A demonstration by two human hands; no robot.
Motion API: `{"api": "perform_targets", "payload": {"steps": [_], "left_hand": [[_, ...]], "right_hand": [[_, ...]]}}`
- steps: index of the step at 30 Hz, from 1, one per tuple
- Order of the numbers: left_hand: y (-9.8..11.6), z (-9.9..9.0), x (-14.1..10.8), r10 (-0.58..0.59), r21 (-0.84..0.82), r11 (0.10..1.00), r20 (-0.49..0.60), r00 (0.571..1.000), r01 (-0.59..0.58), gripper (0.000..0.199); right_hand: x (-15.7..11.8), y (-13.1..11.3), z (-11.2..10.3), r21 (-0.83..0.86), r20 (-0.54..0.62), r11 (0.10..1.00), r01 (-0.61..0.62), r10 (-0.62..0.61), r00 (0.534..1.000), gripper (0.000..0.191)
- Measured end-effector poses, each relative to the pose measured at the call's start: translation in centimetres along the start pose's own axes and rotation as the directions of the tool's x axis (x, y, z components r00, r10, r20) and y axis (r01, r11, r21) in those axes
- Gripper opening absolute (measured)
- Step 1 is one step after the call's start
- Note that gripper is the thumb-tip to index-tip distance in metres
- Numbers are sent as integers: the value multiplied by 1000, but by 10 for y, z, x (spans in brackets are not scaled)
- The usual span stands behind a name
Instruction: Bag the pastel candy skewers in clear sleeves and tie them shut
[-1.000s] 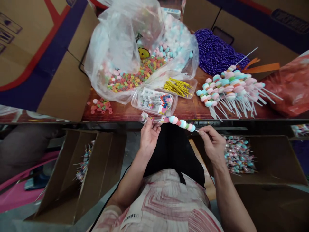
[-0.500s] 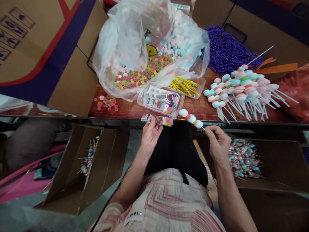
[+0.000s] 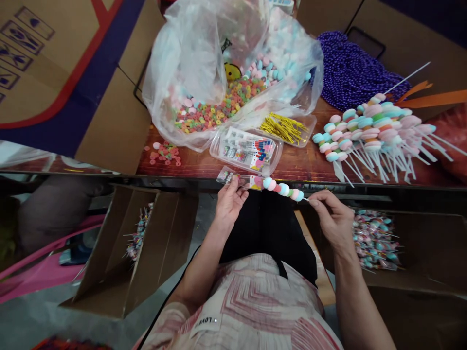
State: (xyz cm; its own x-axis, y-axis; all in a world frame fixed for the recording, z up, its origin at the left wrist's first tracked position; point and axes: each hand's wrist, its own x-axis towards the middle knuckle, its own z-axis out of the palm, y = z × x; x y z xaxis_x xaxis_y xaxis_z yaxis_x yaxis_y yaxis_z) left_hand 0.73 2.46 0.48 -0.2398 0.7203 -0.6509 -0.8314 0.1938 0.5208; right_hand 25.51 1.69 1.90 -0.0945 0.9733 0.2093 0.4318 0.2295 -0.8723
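Observation:
A small clear printed bag (image 3: pixel 226 176) is pinched in my left hand (image 3: pixel 231 200), its open end facing right. My right hand (image 3: pixel 330 216) grips the white stick of a candy skewer (image 3: pixel 283 190), threaded with blue, pink, white, red and green pieces. The skewer's tip is at the mouth of the bag, just over the table's front edge. Behind them, a clear tray (image 3: pixel 246 149) holds more printed bags, and another tray holds gold twist ties (image 3: pixel 284 128). To the right lies a heap of candy skewers (image 3: pixel 375 129).
Large plastic bags of loose candy (image 3: pixel 215 109) stand at the back. A purple cord bundle (image 3: pixel 350 73) lies behind the skewers. Loose red rings (image 3: pixel 166 153) are at left. Below the table, an open carton (image 3: pixel 156 253) stands left and another, holding wrapped skewers (image 3: pixel 377 240), right.
My right hand has brought the skewer left, so its tip now meets the bag in my left hand. The whole view has shifted slightly.

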Motion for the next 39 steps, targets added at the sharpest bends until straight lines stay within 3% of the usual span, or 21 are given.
{"api": "perform_targets", "payload": {"steps": [10, 18, 23, 28, 32, 39], "left_hand": [[2, -5, 5, 11, 133, 991, 54, 999, -18, 31], [-6, -10, 4, 54, 146, 986, 169, 984, -79, 34], [-14, -9, 1, 121, 94, 986, 149, 981, -136, 39], [-25, -9, 0, 242, 45, 968, 86, 966, -246, 44], [-28, -8, 1, 231, 7, 973, 28, 972, -232, 44], [-22, -9, 0, 231, 127, 961, 121, 965, -246, 42]], "right_hand": [[5, -2, -17, -290, 124, 935, 205, -176, 977, 13], [3, -4, -3, -199, 118, 965, 169, -147, 982, 14], [-2, -6, 8, -160, 112, 981, 109, -92, 989, 16], [-6, -16, 16, -178, 122, 975, 136, -115, 986, 14], [-8, -20, 20, -185, 116, 974, 134, -114, 987, 14], [-5, -14, 21, -101, 154, 992, 80, -64, 986, 17]]}}
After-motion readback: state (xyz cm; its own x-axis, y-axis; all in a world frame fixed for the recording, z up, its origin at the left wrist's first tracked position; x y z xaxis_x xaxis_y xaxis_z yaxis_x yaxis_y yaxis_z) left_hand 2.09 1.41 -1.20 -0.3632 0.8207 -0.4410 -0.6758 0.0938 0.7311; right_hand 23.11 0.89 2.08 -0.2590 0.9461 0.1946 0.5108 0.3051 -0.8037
